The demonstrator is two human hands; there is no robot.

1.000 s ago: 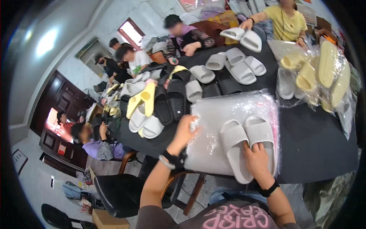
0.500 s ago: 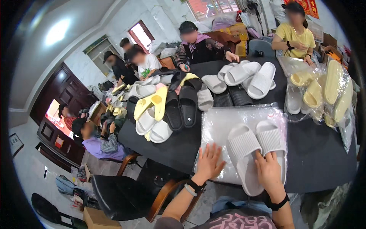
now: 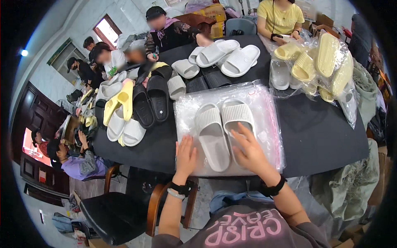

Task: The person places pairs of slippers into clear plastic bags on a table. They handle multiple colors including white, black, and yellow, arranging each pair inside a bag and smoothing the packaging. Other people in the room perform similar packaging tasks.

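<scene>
A pair of light grey slide sandals (image 3: 213, 142) with ribbed straps lies side by side on a stack of clear plastic bags (image 3: 186, 111). My left hand (image 3: 186, 155) rests on the bags just left of the pair, fingers extended and holding nothing. Over the heel half of the right-hand sandal is my right hand (image 3: 250, 151), its fingers apart. It hides part of that sole, and whether its fingertips touch the sandal is unclear.
The black-covered table (image 3: 318, 136) carries black slides (image 3: 157, 99), yellow slides (image 3: 118, 103) and more grey slides (image 3: 241, 60). Bagged yellow slides (image 3: 304, 66) sit at the right. Several people work around it. A black chair (image 3: 111, 211) stands at the lower left.
My right hand has come out of the strap openings and opened over the right sandal. The pair now lies straighter on the bags. The view has shifted to the right.
</scene>
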